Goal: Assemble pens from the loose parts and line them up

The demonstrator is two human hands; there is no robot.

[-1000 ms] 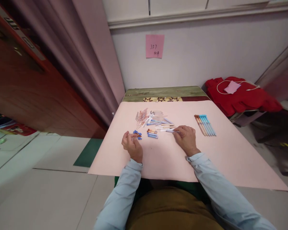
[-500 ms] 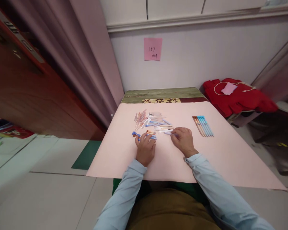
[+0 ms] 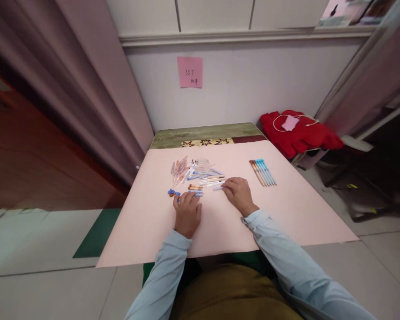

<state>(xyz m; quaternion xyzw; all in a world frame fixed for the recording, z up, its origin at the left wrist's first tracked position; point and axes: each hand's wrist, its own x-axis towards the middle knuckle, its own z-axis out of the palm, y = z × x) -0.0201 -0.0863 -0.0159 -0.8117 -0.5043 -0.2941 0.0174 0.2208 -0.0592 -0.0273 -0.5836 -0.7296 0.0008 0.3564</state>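
My left hand (image 3: 188,213) rests on the pink-covered table, fingers apart, its fingertips at short blue pen barrels (image 3: 197,194). Small brown-and-tan pen parts (image 3: 195,187) lie just above them. Blue and brown pen tops (image 3: 172,193) lie beside my left fingertips. My right hand (image 3: 239,194) is closed in a pinch on the right end of a pale lavender pen tube (image 3: 217,188). Beyond both hands spreads a loose pile of slim clear, white and blue pen parts (image 3: 206,169). Tan and white tubes (image 3: 212,179) lie at its near right side.
To the right, several pens with brown and blue tops (image 3: 263,172) lie in a neat row. The pink sheet (image 3: 286,213) covers most of the table. A red cloth (image 3: 300,133) with a white cord sits beyond the right edge. A pink note (image 3: 190,72) sticks to the wall.
The camera view has turned to the right, so everything sits further left. Both hands keep nearly the same places on the table, the right one still at the lavender tube.
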